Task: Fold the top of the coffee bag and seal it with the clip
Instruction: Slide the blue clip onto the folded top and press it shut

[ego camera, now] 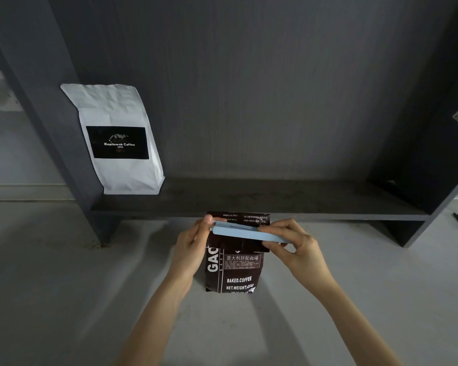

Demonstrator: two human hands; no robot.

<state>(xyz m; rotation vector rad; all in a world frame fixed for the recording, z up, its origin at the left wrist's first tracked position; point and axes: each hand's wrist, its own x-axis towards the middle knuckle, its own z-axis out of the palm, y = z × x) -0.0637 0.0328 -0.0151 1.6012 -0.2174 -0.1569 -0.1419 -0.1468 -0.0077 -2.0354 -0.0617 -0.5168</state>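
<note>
The dark coffee bag (233,270) stands upright on the pale desk (64,299), between the two hands, its top folded over. A light blue clip (245,231) lies across the fold. The left hand (193,249) pinches the clip's left end; the right hand (294,247) pinches its right end. A white coffee bag (117,138) stands on the dark shelf (275,199) behind.
</note>
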